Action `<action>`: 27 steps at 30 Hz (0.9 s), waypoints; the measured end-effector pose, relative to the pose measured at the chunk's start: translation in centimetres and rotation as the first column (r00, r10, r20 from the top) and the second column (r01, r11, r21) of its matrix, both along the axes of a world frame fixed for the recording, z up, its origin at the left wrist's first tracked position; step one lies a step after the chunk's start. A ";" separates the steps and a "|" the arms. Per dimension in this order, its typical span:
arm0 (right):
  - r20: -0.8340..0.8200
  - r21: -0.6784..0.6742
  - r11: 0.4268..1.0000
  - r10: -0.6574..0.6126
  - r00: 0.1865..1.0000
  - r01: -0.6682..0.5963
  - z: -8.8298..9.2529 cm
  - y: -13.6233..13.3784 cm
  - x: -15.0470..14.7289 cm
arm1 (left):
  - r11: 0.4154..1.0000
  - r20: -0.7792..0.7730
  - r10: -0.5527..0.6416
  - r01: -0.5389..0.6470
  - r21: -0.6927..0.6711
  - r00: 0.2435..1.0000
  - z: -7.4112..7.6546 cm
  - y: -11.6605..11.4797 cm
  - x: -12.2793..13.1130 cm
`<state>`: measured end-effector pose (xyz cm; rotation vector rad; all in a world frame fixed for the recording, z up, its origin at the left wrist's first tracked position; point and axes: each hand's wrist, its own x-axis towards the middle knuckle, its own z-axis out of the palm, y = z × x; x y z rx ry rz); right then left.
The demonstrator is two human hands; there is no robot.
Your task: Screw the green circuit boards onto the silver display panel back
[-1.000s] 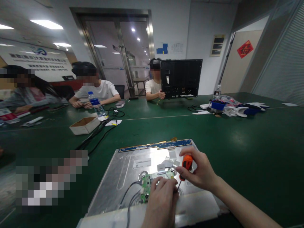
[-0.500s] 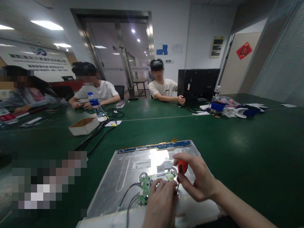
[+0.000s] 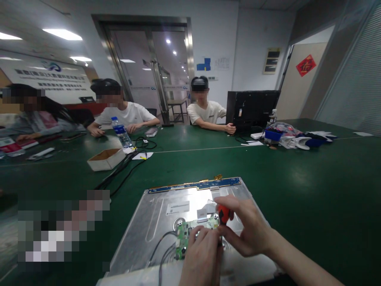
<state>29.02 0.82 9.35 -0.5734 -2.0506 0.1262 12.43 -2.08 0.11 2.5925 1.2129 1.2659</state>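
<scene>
A flat metal-backed display panel (image 3: 157, 242) lies on the table in front of me, with a blue circuit strip (image 3: 190, 186) along its far edge. Fixed near its middle is a green circuit board (image 3: 182, 232), joined to dark cables (image 3: 159, 250). My right hand (image 3: 251, 228) grips the red and black handle of a screwdriver (image 3: 224, 213) between thumb and fingers; its shaft points down at the board's right side. My left hand (image 3: 204, 254) rests over the board, fingers bent and pressed together beside the shaft. My fingers hide what the tip meets and whatever they hold.
Beyond the panel, an open box (image 3: 107, 159), a water bottle (image 3: 121, 133) and black cables (image 3: 122, 169) sit on the green table (image 3: 312, 190). A monitor (image 3: 253, 109) and a blue tray (image 3: 274, 136) stand further right. Three people sit across the table.
My right hand has shifted slightly left with the screwdriver, its handle now closer to my left hand. My left hand stays over the board. The view has moved a little.
</scene>
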 end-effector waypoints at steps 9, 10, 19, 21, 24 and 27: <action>-0.027 0.044 0.999 0.000 1.000 0.001 0.0 -0.1 -0.5 | 0.998 0.016 0.002 -0.003 0.058 1.000 -1.1 0.4 0.2; -0.034 0.051 0.999 -0.011 0.999 0.012 -0.1 -0.1 -0.6 | 0.998 0.027 -0.002 0.001 0.062 1.000 -1.1 0.4 0.2; -0.013 0.053 0.999 0.010 1.000 -0.010 -0.4 -0.1 -0.5 | 0.994 0.054 -0.038 0.033 0.103 0.998 -1.2 0.6 0.1; -0.011 0.056 0.998 0.032 0.999 -0.031 -0.2 -0.2 -0.5 | 0.993 0.054 -0.037 0.030 0.115 0.998 -1.1 0.7 0.1; -0.017 0.066 0.998 0.023 1.000 -0.022 -0.1 -0.3 -0.6 | 0.992 0.039 -0.039 0.034 0.122 0.998 -1.0 0.6 0.2; -0.029 0.070 0.998 0.001 1.000 0.001 -0.2 -0.2 -0.7 | 0.995 0.026 -0.029 0.027 0.095 0.999 -1.0 0.5 0.2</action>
